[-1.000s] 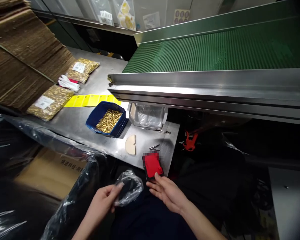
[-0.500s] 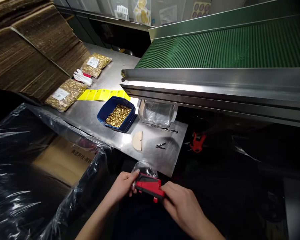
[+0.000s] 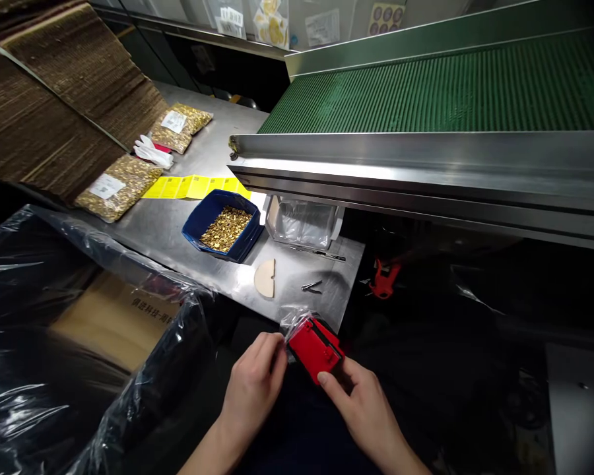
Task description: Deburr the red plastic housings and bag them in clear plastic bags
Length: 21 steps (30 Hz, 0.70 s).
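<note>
Fingers (image 3: 328, 382) of the right hand (image 3: 369, 409) grasp the lower end of a red-and-black case (image 3: 313, 349), thumb across its broad red face, while those of the left hand (image 3: 252, 376) appear to pinch clear plastic film (image 3: 293, 318) at its upper left. From where I stand, the case is held tilted, nearer the wearer than the blue bin (image 3: 208, 210) and to that bin's right, off the near edge of the counter (image 3: 297, 269). It looks rigid and light enough for one hand, with smooth faces that might slide inside the film; the side edges at the lower end offer the surest hold. Soft, thin and likely slippery, the film would crumple or tear if tugged, and is best taken by its margin; how much of the case it covers, I cannot tell. Half a second earlier, the case lay crosswise between both hands, the right one reaching over it; now its broad face is turned up and the right hand cradles it from below. A second ago, case and film were held apart.
</note>
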### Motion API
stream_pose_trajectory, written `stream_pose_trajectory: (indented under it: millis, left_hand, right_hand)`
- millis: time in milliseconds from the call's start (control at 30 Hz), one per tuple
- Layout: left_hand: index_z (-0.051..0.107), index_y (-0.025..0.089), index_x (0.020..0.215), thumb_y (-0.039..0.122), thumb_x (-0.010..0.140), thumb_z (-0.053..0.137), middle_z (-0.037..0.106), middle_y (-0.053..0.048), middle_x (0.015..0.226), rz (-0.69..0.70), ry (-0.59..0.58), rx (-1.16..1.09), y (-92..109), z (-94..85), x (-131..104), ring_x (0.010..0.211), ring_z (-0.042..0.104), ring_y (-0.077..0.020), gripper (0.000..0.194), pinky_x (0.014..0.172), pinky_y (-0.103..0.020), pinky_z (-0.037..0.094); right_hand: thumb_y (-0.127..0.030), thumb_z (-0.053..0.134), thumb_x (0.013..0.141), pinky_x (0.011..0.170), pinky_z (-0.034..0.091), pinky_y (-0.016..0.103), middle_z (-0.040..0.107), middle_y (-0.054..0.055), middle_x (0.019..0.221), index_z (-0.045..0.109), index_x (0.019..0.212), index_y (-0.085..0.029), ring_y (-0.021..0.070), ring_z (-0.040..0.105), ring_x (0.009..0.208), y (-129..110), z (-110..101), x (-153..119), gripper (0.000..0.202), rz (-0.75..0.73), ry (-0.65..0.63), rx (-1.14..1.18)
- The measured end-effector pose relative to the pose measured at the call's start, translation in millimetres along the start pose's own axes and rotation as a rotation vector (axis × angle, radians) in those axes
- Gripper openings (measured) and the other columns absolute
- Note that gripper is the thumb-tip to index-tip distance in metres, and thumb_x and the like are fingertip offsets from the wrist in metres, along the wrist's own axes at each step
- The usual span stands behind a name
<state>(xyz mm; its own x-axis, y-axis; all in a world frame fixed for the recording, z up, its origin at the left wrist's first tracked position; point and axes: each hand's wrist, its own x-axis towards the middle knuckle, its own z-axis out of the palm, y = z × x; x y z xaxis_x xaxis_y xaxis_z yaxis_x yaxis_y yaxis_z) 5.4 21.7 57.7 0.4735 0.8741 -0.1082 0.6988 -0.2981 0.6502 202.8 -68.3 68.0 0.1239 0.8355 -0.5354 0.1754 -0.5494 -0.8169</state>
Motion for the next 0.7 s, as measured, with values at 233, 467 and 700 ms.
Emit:
stream_pose_trajectory:
  millis: [233, 467, 700]
  left_hand:
    - [0.059, 0.022, 0.116, 0.011, 0.100, 0.054, 0.068, -0.005, 0.096, 0.258, 0.104, -0.060, 21, 17.0, -2, 0.087, 0.068, -0.0184, 0.021, 0.080, -0.028, 0.056]
    - [0.061, 0.023, 0.109, 0.013, 0.100, 0.056, 0.068, -0.001, 0.092, 0.151, -0.005, -0.244, 40, 23.3, -6, 0.081, 0.068, -0.0145, 0.015, 0.074, -0.024, 0.054]
    - [0.061, 0.022, 0.110, 0.012, 0.100, 0.055, 0.068, -0.003, 0.093, 0.199, -0.008, -0.227, 47, 22.6, -3, 0.083, 0.066, -0.0168, 0.016, 0.077, -0.027, 0.053]
  right_hand:
    - [-0.037, 0.060, 0.095, 0.068, 0.043, 0.025, 0.073, 0.001, 0.086, 0.072, 0.092, -0.022, 0.0176, 0.065, 0.076, -4, -2, 7, 0.020, -0.029, -0.121, -0.121]
    - [-0.040, 0.057, 0.097, 0.064, 0.040, 0.025, 0.073, 0.002, 0.084, 0.073, 0.097, -0.019, 0.0164, 0.061, 0.071, -2, -16, 19, 0.026, 0.002, -0.163, -0.029]
    - [-0.028, 0.053, 0.094, 0.059, 0.031, 0.025, 0.071, 0.001, 0.077, 0.065, 0.081, -0.020, 0.0152, 0.061, 0.066, -5, -15, 20, 0.019, -0.018, -0.275, -0.317]
